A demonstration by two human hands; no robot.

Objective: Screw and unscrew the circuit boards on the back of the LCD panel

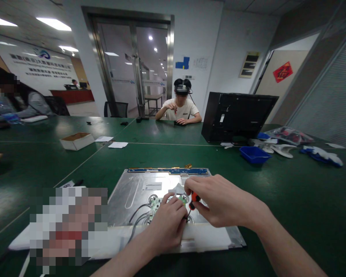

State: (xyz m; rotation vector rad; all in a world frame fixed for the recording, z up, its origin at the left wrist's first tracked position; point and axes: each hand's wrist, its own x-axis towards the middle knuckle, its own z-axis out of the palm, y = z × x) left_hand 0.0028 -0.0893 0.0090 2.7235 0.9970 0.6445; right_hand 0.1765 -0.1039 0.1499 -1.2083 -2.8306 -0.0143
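Note:
In front of me lies a flat metal-backed display panel (119,204), with a blue circuit strip (150,171) along its far edge. My right hand (219,200) grips a screwdriver (195,197) with an orange and black handle, its shaft slanting down toward the panel. Beside the tip, my left hand (171,215) rests with bent fingers; whatever they pinch is hidden. Partly under that hand is a green circuit board (156,206) with round metal mounts at its corners. Grey and black cables (137,219) run from the board's left side.
Left of the panel, a blurred-out item covers part of the green table (276,192). Farther back are an open cardboard box (77,141), a black monitor (239,117), a blue tray (255,155) and gloves (321,156). A person (180,109) sits opposite; another is at left.

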